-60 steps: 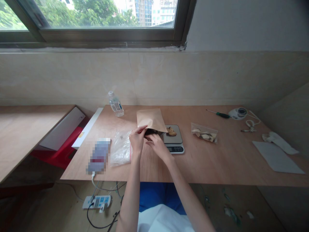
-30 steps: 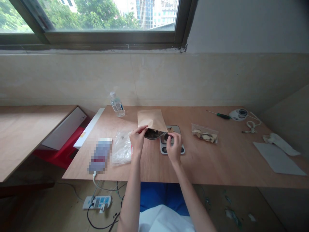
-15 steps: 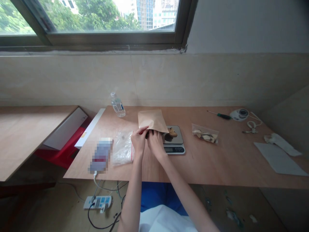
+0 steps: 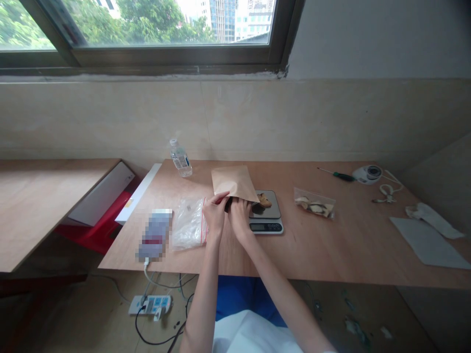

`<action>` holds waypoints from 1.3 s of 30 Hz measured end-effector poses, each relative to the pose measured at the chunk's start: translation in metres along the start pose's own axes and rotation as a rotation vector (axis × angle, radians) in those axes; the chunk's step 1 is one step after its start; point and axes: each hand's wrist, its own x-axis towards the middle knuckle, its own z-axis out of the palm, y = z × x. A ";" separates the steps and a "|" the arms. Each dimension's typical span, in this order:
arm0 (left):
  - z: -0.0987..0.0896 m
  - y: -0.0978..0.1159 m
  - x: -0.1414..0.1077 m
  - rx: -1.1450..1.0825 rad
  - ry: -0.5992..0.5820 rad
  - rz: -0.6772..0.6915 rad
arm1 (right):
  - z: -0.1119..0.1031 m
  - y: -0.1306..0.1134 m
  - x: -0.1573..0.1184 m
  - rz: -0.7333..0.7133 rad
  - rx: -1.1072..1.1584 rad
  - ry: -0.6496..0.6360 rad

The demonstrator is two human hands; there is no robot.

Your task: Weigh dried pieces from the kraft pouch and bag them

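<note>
A brown paper bag (image 4: 235, 181) lies on the table with its mouth toward me, partly over the kitchen scale (image 4: 272, 213). My left hand (image 4: 214, 213) pinches the left edge of the bag's mouth between thumb and finger. My right hand (image 4: 240, 215) reaches into the mouth, its fingertips hidden under the paper, so I cannot see what they touch. On the scale's shiny plate, just right of the bag, rests a small brown dried piece (image 4: 264, 200), perhaps dried mushroom. The scale's display is too small to read.
Left of my hands lie a clear zip bag (image 4: 188, 225) and a blurred-out phone (image 4: 154, 235) on a cable. A water bottle (image 4: 181, 159) stands behind. To the right are a bag of dried slices (image 4: 314, 205), a screwdriver (image 4: 342, 176) and a white camera (image 4: 367, 174).
The view has shifted slightly. Both hands stay at the bag's mouth, the left one still pinching its edge and the right one still reaching in.
</note>
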 end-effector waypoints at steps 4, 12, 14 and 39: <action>0.000 0.001 0.000 -0.002 -0.004 -0.010 | 0.004 -0.001 0.001 0.055 -0.068 0.025; 0.000 -0.002 0.000 0.009 0.010 -0.012 | 0.003 0.002 0.005 0.082 -0.090 0.030; 0.000 -0.002 0.000 -0.003 0.007 -0.012 | 0.002 0.004 0.004 0.087 -0.087 0.032; -0.004 -0.004 0.004 0.054 -0.014 0.028 | -0.035 0.024 -0.080 -0.207 0.610 0.334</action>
